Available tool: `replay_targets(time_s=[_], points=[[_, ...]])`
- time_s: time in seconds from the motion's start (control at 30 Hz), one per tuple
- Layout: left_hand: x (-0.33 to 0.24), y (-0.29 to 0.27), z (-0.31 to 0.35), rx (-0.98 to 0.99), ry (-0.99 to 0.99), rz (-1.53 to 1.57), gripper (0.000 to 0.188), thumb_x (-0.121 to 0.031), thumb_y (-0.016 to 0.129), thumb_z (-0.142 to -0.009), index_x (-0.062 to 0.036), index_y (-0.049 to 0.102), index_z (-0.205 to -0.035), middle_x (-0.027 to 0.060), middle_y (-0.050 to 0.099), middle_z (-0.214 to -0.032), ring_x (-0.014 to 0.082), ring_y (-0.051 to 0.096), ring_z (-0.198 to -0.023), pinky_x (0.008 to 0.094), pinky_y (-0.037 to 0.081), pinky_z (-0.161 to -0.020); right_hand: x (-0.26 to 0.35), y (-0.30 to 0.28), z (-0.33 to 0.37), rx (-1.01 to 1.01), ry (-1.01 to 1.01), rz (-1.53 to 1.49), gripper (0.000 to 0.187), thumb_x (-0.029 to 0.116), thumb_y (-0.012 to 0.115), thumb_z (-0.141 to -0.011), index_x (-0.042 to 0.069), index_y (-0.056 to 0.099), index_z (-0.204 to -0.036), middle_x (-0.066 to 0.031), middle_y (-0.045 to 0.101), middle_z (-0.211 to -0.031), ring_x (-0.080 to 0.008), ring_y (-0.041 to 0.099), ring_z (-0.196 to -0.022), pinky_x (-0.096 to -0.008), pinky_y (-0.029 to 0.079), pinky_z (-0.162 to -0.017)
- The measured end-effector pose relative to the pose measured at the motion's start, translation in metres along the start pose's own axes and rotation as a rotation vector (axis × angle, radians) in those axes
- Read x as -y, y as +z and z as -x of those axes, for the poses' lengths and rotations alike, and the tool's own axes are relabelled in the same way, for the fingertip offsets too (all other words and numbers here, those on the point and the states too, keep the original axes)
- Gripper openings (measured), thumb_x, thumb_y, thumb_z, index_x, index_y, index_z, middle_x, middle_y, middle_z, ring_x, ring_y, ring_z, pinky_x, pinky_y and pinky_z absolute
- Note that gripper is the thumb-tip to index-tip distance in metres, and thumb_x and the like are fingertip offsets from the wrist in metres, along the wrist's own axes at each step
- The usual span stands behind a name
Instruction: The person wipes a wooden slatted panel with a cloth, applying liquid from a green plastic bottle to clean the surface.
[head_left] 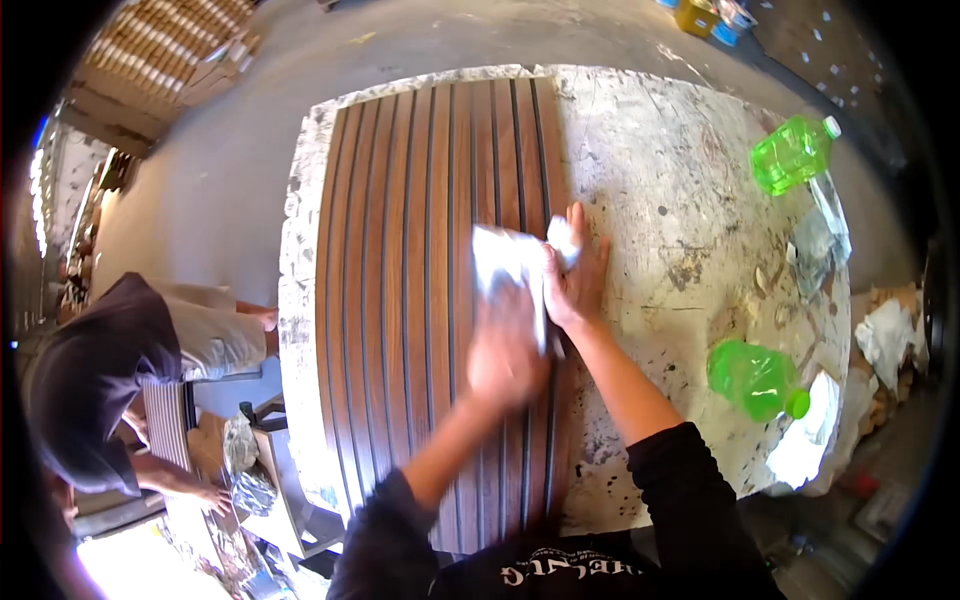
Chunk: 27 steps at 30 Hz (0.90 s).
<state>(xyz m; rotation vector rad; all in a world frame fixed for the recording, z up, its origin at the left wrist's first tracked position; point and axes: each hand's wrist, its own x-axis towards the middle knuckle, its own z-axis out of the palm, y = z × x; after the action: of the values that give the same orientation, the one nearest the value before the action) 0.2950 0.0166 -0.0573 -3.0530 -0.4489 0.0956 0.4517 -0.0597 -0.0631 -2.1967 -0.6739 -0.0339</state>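
Note:
A dark brown slatted wood panel (420, 230) with black grooves lies lengthwise before me. On its right part is a crumpled white cloth (505, 255), with my left hand (503, 345) pressed over it, blurred by motion. My right hand (580, 280) is at the panel's right edge, its fingers pointing away from me. A white wad (562, 238), seemingly cloth, sits between its thumb and fingers. Whether the wad joins the larger cloth I cannot tell.
The panel rests on a stained, paint-marked white table (670, 170). Along its right side are two green bottles, one far (793, 155) and one near (755, 380), beside clear plastic (818, 240). At left, another person (110, 370) bends over slatted pieces (168, 425).

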Motion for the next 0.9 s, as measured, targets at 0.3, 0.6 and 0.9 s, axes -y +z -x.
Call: replay_targets(time_s=[0.3, 0.6, 0.9], points=[[0.045, 0.001, 0.057, 0.035, -0.489, -0.117, 0.056, -0.028, 0.044, -0.092, -0.0034, 0.035, -0.141, 0.0200, 0.044, -0.139, 0.0342, 0.031, -0.136, 0.0516, 0.019, -0.113, -0.011, 0.025, -0.082, -0.021, 0.065, 0.467, 0.071, 0.049, 0.039, -0.093, 0.002, 0.026, -0.145, -0.0175, 0.027, -0.150, -0.0347, 0.017, -0.142, -0.0567, 0.010, -0.112], [0.194, 0.018, 0.037, -0.399, -0.614, -0.114, 0.044, -0.025, 0.046, -0.093, -0.0048, 0.048, -0.131, 0.0169, 0.057, -0.123, 0.0354, 0.054, -0.115, 0.0551, 0.037, -0.100, 0.007, 0.029, -0.076, 0.050, -0.127, 0.382, 0.056, 0.032, 0.042, -0.095, 0.011, 0.031, -0.144, -0.0085, 0.036, -0.147, -0.0342, 0.028, -0.138, -0.0679, 0.010, -0.106], [-0.041, -0.010, 0.090, -0.089, -0.247, 0.358, 0.050, -0.026, 0.034, -0.092, -0.0023, 0.044, -0.135, 0.0170, 0.049, -0.135, 0.0333, 0.042, -0.129, 0.0530, 0.021, -0.112, -0.029, 0.030, -0.082, -0.040, -0.131, 0.387, 0.053, 0.033, 0.039, -0.095, 0.011, 0.035, -0.142, -0.0048, 0.043, -0.144, -0.0316, 0.028, -0.139, -0.0697, 0.007, -0.105]])
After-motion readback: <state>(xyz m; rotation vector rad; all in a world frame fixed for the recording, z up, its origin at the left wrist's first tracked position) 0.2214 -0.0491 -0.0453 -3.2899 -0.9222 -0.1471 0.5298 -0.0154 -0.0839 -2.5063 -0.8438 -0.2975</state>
